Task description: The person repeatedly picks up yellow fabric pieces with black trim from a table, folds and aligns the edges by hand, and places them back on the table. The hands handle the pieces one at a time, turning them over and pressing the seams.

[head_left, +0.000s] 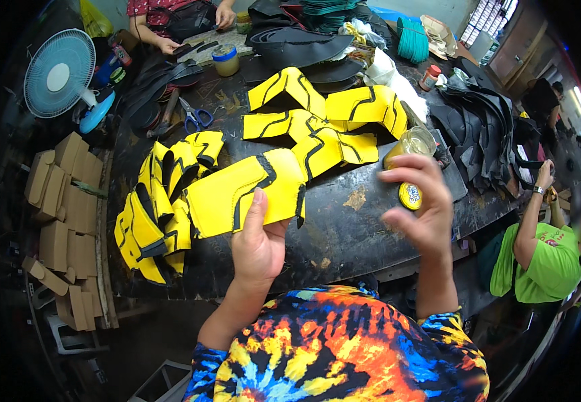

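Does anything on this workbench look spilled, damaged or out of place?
Nothing looks spilled. The black tabletop has a worn, yellowish patch near its middle. The yellow pieces lie in loose, overlapping heaps. The left hand holds one yellow piece.

We hold a cut piece (240, 194) in our left hand (258, 244) over the worktable (344, 228) | our right hand (421, 204) is to its right, just in front of a glass jar (416, 142) | a pile of pieces (156, 214) lies left | more pieces (324, 120) lie behind | scissors (195, 117) and a fan (59, 74) sit far left, behind | a person's arm (528, 214) is at the right.
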### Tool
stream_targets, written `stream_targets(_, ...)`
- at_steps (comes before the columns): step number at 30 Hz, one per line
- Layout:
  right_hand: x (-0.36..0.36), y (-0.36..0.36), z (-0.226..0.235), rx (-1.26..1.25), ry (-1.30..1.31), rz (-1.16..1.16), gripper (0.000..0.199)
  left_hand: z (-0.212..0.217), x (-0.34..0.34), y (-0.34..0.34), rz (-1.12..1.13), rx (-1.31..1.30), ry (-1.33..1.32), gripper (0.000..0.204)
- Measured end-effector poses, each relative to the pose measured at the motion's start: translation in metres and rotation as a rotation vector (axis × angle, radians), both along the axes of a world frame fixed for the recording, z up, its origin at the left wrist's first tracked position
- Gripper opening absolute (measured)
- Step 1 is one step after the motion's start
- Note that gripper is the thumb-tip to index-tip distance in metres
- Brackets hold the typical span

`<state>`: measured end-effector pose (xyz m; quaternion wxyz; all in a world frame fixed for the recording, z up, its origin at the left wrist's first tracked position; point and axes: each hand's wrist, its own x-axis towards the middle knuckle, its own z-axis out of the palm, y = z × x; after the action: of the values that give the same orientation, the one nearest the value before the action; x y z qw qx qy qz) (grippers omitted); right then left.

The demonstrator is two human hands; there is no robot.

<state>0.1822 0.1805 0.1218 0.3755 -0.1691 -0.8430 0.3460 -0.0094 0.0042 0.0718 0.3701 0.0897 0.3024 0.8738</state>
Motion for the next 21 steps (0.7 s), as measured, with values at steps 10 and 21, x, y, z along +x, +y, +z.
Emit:
stream_targets(10,-0.084,-0.038,-0.02,0.284,0.058,0.096,0.055,-0.002,0.006,0.0,0.017,0.032,0.07,0.038)
stream_targets(21,-0.079,-0.034,-0.024,0.313,0.232,0.195,0.037,0.0,0.01,0.004,-0.11,0.092,-0.095,0.038)
